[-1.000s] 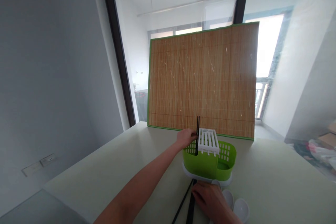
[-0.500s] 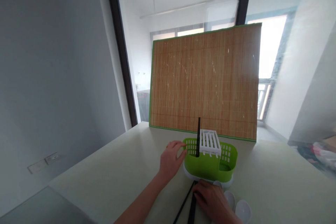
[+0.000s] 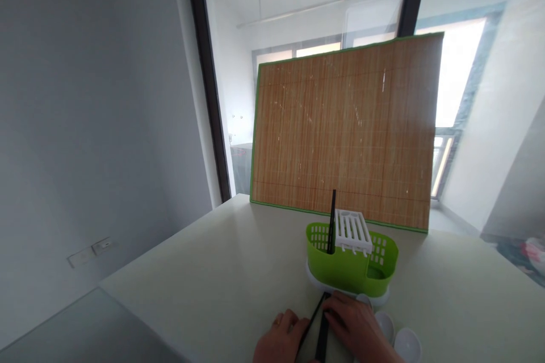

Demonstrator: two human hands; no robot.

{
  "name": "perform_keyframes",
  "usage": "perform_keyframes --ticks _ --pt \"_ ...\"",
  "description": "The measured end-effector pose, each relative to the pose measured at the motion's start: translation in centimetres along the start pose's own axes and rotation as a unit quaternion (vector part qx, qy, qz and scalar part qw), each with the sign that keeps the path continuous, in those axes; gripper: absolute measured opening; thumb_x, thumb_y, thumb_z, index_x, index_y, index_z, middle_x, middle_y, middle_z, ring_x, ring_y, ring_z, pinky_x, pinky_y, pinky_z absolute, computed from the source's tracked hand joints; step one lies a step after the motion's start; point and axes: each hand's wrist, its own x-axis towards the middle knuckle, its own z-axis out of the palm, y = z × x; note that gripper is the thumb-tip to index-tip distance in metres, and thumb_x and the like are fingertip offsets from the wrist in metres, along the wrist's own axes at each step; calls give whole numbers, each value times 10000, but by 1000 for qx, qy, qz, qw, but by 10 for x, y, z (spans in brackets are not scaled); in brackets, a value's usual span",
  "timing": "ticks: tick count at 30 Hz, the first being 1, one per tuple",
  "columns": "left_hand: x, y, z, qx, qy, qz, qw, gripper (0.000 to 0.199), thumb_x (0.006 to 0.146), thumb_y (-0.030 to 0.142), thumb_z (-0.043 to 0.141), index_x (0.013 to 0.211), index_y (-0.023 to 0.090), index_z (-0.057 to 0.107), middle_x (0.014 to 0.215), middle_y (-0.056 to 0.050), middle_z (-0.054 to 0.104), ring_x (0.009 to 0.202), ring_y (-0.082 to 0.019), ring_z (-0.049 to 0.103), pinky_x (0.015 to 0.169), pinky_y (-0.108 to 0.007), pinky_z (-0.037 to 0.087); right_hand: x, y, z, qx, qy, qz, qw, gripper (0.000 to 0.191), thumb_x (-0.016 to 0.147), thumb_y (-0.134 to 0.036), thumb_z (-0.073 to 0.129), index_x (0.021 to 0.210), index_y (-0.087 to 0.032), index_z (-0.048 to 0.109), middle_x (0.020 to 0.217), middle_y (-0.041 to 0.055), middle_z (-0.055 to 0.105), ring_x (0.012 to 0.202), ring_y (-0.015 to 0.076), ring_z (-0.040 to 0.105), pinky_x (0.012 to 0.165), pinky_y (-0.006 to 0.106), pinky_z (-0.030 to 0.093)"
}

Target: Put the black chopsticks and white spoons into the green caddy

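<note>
A green cutlery basket (image 3: 340,273) with a white base stands on the table. A pair of black chopsticks (image 3: 332,221) leans upright in its left part. In front of the basket, more black chopsticks (image 3: 322,340) lie side by side, with a thin one (image 3: 315,315) angled off to the left. My right hand (image 3: 355,320) has its fingers closed on the bundle near its far end. Down at the lower edge, my left hand (image 3: 281,337) is curled, its fingertips against the thin chopstick.
A white slotted rack (image 3: 353,231) with small hooks sits over the basket's middle. White spoons (image 3: 407,345) lie to the right of my right hand. Behind, a bamboo mat (image 3: 344,130) with green edging stands upright at the far side of the white table (image 3: 221,278).
My left hand has come down from the basket's left rim to the thin chopstick on the table. My right hand stays at the bundle. The view has shifted slightly left.
</note>
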Motion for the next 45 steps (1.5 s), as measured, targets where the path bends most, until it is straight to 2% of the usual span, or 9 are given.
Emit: perform_keyframes --ticks 7,12,22,31,35,37,39,42,45 --pt "-6 12 -19 18 -36 -28 999 447 712 360 580 1156 341 531 1126 -21 507 1056 -212 472 830 -279 427 0 1 3 9 -10 -7 1000 181 854 -246 435 933 -296 589 861 -31 594 773 130 575 661 217 354" --pt "-8 17 -27 55 -18 -43 997 356 720 234 500 1060 294 584 1085 -32 531 1000 -203 509 808 -292 437 0 -3 1 7 -10 -15 1000 177 852 -242 437 921 -294 591 850 -27 592 767 131 571 647 214 343" --pt "6 -18 -22 199 61 -99 973 319 793 22 379 890 132 661 955 -149 587 1016 -257 523 730 -318 473 1 -2 1 -10 -15 -11 1000 166 840 -233 443 891 -280 594 839 -22 591 749 132 574 628 216 338" --pt "17 -29 -40 189 38 -103 976 342 759 0 344 939 107 614 854 -137 647 816 -262 622 682 -362 474 0 -2 1 -7 -15 -13 1000 167 837 -230 443 881 -277 597 838 -22 592 750 128 572 624 214 335" --pt "17 -34 -56 115 99 -43 988 270 730 70 406 887 145 612 827 -86 652 783 -222 619 690 -302 449 1 -1 1 -7 -16 -11 1000 174 836 -231 441 883 -281 601 847 -22 598 745 129 576 625 216 339" --pt "17 -32 -67 31 143 -7 989 245 717 96 431 857 172 617 798 -45 645 746 -179 612 676 -255 436 1 -1 0 -6 -14 -11 1000 178 838 -234 435 879 -280 602 843 -22 600 740 131 577 625 219 344" --pt "18 -26 -76 -85 157 20 984 214 722 127 444 835 176 618 720 -12 624 647 -140 599 613 -218 434 0 -2 -1 0 -10 -11 1000 186 837 -237 432 897 -277 604 841 -17 602 736 135 578 626 223 352" --pt "21 -10 -81 -274 149 30 950 201 761 207 459 886 155 607 635 16 581 496 -106 562 486 -192 439 0 -5 -3 34 1 -9 999 234 815 -264 470 1022 -273 579 841 -11 612 742 139 578 650 229 374" --pt "26 9 -75 -383 154 36 910 229 762 247 494 933 139 601 679 8 600 462 -93 552 447 -187 464 1 -8 -1 78 -3 -1 997 411 766 -311 541 1171 -256 500 806 -20 620 677 130 567 626 223 387"
